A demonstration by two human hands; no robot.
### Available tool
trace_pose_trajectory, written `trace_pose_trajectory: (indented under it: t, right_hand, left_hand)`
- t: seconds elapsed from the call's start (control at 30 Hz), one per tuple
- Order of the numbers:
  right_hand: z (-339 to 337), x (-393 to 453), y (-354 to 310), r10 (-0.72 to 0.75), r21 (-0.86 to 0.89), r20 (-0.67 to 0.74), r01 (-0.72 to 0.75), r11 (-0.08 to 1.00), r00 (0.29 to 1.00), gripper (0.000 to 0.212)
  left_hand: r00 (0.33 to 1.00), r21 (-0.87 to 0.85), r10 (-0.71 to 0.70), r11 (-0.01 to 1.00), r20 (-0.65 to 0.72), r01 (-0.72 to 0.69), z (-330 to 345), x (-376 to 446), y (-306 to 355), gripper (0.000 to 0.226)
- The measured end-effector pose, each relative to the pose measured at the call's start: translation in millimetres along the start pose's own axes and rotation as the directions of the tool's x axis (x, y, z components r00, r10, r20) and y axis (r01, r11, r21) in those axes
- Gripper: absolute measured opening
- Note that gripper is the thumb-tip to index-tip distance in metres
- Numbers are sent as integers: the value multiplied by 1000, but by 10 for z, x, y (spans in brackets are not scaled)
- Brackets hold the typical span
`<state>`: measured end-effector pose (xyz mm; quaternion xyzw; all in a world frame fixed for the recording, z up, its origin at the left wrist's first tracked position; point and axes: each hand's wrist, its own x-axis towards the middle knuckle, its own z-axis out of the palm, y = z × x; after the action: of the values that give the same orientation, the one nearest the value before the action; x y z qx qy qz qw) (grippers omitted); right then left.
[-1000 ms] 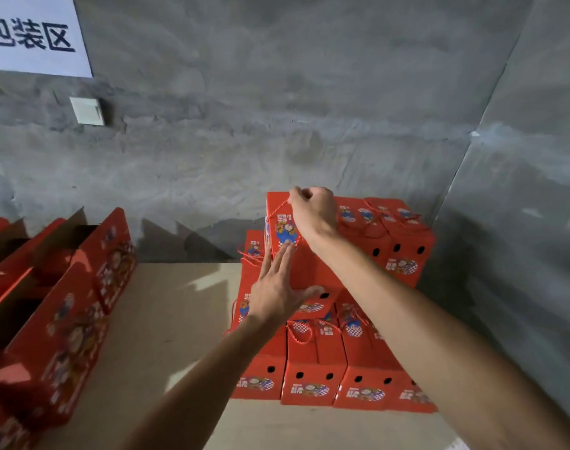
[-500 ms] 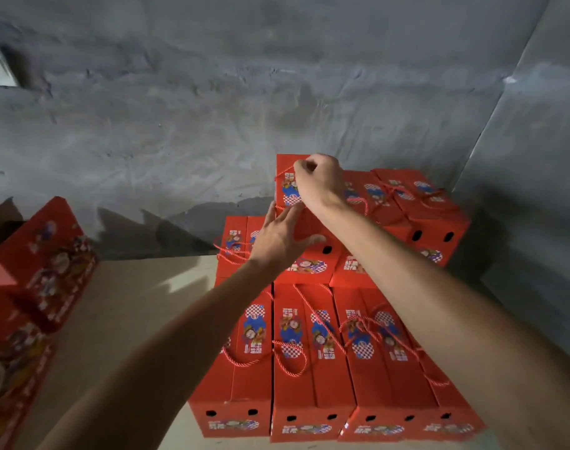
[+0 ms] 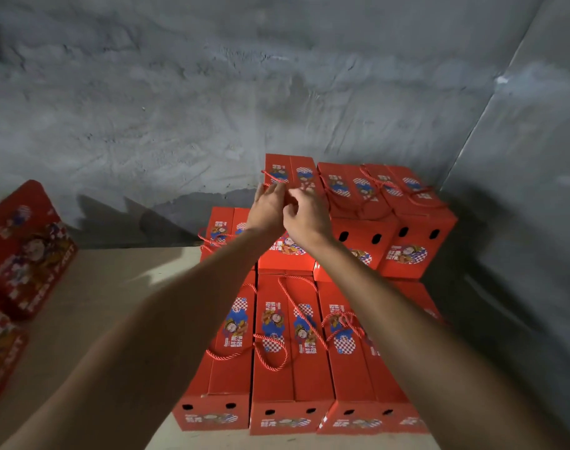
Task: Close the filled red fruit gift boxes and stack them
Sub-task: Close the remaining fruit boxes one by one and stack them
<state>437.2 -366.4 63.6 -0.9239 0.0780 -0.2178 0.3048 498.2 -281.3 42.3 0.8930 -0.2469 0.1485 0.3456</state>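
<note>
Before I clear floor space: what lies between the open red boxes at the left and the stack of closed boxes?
In the head view, only bare tan floor lies between the open boxes and the stack.

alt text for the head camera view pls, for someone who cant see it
Two bare hands, left hand and right hand, meet at the rope handle of the top left red gift box, stacked on closed red boxes in a grey concrete corner.

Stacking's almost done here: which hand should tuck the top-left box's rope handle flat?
Probably left. The left hand already lies against the rope handle on the top-left box; the right hand sits nearer, fingers curled.
</note>
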Motion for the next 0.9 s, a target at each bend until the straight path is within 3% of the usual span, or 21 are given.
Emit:
trace_pose_trajectory:
  t: [0.1,0.2,0.47,0.6,0.77,0.9]
  right_hand:
    - [-128,-207,-81,-55,12,-59,56,998,997,44]
    - [-277,-546,-206,-115,51,-65,118,992,991,45]
    - [-369,-2061,-966,-233,275,-74,244,930,970,35]
    - [-197,-2924,-1477,-258,399,-53,257,880,965,35]
    - [209,-3918,-2037,-302,512,84,219,831,950,35]
    - [653,-4646,-2535,-445,566,209,264,781,871,35]
  left_hand:
    - [998,59,-63,996,6,63,-111,-138,157,26]
    - [999,161,-21,987,-30,25,-396,-516,359,35]
    - [994,95,-62,993,-85,70,-1574,-2263,513,30]
    - [987,176,-63,980,-145,88,-2071,-3209,361,30]
    - [971,253,-131,951,-199,180,-2535,-4346,58,28]
    - [925,340,-226,882,-304,327,-3052,-5399,-306,31]
